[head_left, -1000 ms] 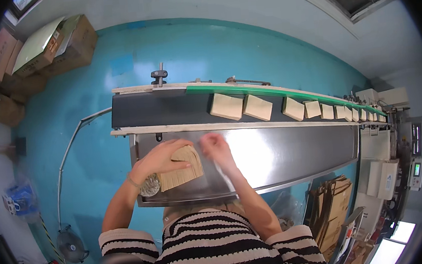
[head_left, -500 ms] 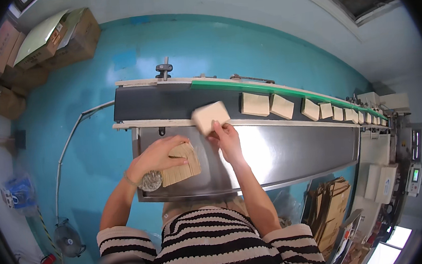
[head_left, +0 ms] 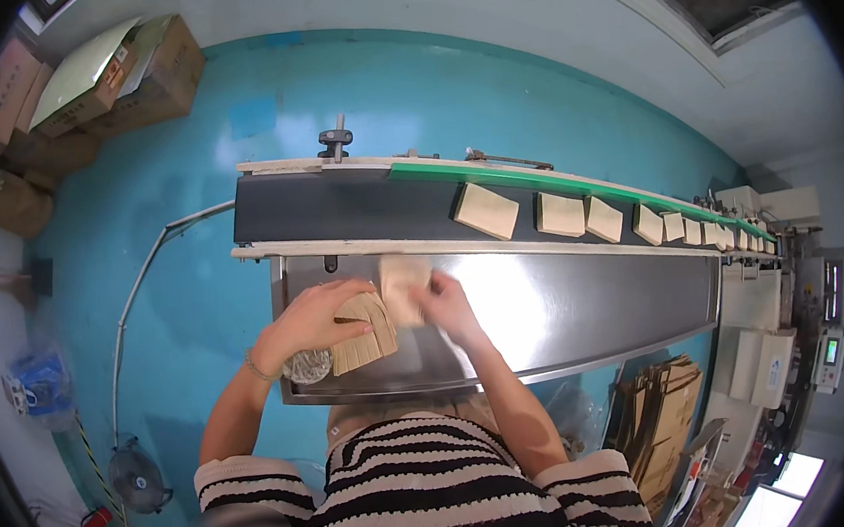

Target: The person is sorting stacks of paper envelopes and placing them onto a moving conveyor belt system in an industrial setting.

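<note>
My left hand (head_left: 318, 319) curls over a fanned stack of tan paper packets (head_left: 367, 344), which rests on the steel tray. My right hand (head_left: 449, 307) pinches a single beige packet (head_left: 403, 291), blurred by motion, just right of that stack and above the tray. Beside my left wrist sits a round clear container (head_left: 307, 365); its contents are hard to make out. Beyond my hands runs a dark conveyor belt (head_left: 337, 207). A beige packet (head_left: 487, 211) lies slightly turned on it, the nearest of a row trailing off to the right.
A green guide rail (head_left: 536, 184) lines the belt's far side. The steel tray (head_left: 586, 299) has a raised rim. Cardboard boxes (head_left: 150, 81) are stacked at the far left, flattened cardboard (head_left: 656, 419) leans at right. A fan (head_left: 140, 479) stands lower left.
One packet has been let go onto the belt, and the row there has shifted right. My right hand has come back toward the stack, where it grips another packet.
</note>
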A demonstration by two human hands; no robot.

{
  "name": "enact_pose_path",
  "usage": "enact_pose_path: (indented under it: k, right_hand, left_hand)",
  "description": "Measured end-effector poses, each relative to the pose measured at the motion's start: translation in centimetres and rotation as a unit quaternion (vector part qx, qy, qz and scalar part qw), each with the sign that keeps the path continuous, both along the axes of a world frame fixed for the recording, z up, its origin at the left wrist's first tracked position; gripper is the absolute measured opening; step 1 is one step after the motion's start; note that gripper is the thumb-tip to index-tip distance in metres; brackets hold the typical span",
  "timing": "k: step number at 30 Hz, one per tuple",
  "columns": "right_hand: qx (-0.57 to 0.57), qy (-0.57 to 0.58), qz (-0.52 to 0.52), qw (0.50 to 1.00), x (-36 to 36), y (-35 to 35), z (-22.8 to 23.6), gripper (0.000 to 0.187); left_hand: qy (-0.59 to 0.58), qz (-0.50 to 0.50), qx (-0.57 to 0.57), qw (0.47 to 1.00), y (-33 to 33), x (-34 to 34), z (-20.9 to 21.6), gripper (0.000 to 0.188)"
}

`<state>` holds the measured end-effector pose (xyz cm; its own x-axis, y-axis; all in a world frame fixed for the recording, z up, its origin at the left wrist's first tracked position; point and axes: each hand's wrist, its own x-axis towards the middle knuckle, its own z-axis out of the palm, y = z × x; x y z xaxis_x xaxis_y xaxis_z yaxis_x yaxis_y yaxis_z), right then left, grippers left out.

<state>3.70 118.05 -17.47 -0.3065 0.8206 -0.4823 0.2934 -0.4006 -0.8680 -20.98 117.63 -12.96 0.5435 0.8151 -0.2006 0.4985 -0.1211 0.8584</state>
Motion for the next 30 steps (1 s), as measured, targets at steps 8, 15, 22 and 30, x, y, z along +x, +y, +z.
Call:
enact_pose_path:
  k: [8,15,22,30]
  right_hand:
    - [0.079,-0.036,-0.038,0.995,-4.1,-3.0,-0.4,0.029]
    - [-0.169,0.124,-0.114,0.971,-3.5,-3.1,0.8,0.032]
    - [-0.098,0.179,-0.246,0.948,-3.9,1.2,-3.1,0.036]
    - [0.002,0.082,-0.042,0.996,-8.8,-3.6,-1.6,0.047]
  left_hand:
    - [0.002,0.007,0.012,1.0,-0.5,-0.7,-0.2,0.054]
    - [0.025,0.018,-0.025,0.999,-0.9,-2.0,0.6,0.057]
    - [0.01,0.014,0.001,1.0,-1.1,-3.1,-1.5,0.053]
    - [0.024,0.024,0.006,0.999,-1.4,-4.7,-1.8,0.059]
